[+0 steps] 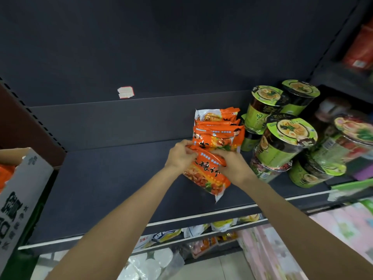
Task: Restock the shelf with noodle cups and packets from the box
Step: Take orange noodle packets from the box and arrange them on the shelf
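Several orange noodle packets (217, 126) stand in a row on the dark shelf (113, 190), leaning against the green noodle cups (282, 142) to their right. The front orange packet (205, 176) lies tilted toward me. My left hand (179, 156) pinches its top left edge. My right hand (232, 164) grips its upper right side. The white cardboard box (18, 190) stands at the far left, with orange packets (6, 174) showing inside it.
The green cups are stacked two high at the right end of the shelf, with red-lidded cups (351, 128) beyond them. A white price sticker (125, 92) is on the back panel. Lower shelves hold other packets (222, 225); pink packs (302, 239) sit at lower right.
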The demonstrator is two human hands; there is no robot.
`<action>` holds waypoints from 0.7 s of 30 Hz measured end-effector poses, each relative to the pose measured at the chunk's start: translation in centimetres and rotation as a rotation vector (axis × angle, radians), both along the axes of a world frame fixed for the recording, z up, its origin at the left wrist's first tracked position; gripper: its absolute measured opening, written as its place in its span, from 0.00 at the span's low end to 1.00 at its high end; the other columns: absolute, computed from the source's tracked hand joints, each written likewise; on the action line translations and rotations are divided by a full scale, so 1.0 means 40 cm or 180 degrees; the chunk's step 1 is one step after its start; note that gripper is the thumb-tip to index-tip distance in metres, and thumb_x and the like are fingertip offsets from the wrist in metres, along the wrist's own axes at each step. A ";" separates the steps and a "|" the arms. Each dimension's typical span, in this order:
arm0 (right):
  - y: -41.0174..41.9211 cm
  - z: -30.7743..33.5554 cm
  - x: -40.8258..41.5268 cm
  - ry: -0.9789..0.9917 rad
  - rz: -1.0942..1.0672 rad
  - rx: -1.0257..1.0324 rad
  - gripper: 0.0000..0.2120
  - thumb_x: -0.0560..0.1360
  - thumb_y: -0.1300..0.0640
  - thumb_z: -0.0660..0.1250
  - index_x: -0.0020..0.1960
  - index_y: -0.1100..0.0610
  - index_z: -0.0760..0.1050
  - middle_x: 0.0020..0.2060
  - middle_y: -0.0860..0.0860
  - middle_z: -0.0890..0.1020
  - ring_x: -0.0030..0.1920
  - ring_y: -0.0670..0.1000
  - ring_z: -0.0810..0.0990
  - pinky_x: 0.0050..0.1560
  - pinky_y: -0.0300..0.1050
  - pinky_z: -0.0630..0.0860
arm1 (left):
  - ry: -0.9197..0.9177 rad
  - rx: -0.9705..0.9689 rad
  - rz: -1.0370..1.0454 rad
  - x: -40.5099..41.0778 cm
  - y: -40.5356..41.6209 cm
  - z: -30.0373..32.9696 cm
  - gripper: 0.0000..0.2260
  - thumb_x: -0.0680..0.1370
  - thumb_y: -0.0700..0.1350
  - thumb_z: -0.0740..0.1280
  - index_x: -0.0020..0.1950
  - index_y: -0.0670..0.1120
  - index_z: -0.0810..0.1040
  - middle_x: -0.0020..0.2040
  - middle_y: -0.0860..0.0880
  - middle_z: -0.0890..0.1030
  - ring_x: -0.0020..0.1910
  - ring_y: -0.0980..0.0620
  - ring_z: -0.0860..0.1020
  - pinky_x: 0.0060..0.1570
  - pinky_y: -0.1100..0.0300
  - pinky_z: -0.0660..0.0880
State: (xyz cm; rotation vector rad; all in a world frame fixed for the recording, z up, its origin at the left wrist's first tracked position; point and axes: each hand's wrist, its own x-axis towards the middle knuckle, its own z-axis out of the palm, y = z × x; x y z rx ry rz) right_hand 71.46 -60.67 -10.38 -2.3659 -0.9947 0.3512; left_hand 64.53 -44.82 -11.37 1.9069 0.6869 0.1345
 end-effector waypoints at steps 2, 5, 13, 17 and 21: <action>-0.009 0.000 0.013 -0.0236 -0.0128 -0.0087 0.27 0.74 0.72 0.61 0.67 0.50 0.71 0.61 0.52 0.78 0.48 0.53 0.80 0.46 0.48 0.77 | 0.0060 0.0497 -0.0146 -0.010 0.009 -0.006 0.17 0.75 0.42 0.69 0.63 0.49 0.75 0.51 0.46 0.78 0.50 0.53 0.76 0.50 0.63 0.71; -0.015 -0.006 0.034 -0.0613 -0.0316 -0.0282 0.26 0.75 0.71 0.59 0.66 0.48 0.72 0.59 0.53 0.79 0.46 0.56 0.80 0.41 0.50 0.78 | -0.0010 0.0835 -0.0202 -0.012 0.020 -0.019 0.16 0.74 0.43 0.70 0.62 0.51 0.76 0.56 0.45 0.72 0.52 0.52 0.72 0.51 0.63 0.68; -0.020 -0.046 0.082 -0.1403 -0.0499 -0.0467 0.28 0.73 0.73 0.61 0.67 0.50 0.71 0.60 0.52 0.78 0.61 0.55 0.74 0.62 0.51 0.69 | -0.0123 0.0172 -0.0356 -0.004 -0.031 -0.028 0.20 0.77 0.42 0.67 0.68 0.49 0.69 0.55 0.47 0.78 0.57 0.52 0.74 0.56 0.59 0.71; -0.025 -0.053 0.080 -0.1431 -0.0430 -0.0368 0.26 0.73 0.69 0.64 0.68 0.53 0.70 0.60 0.53 0.75 0.63 0.55 0.71 0.68 0.52 0.63 | -0.0176 0.0259 -0.0173 0.007 -0.044 -0.030 0.17 0.77 0.41 0.66 0.66 0.49 0.70 0.55 0.48 0.78 0.52 0.54 0.74 0.49 0.64 0.69; -0.026 -0.057 0.060 -0.1592 -0.0412 -0.0087 0.25 0.70 0.65 0.70 0.65 0.57 0.73 0.58 0.55 0.76 0.59 0.58 0.73 0.65 0.55 0.68 | -0.0142 0.0447 -0.0100 0.013 -0.038 -0.029 0.18 0.77 0.42 0.66 0.66 0.49 0.69 0.57 0.48 0.77 0.55 0.52 0.75 0.53 0.58 0.74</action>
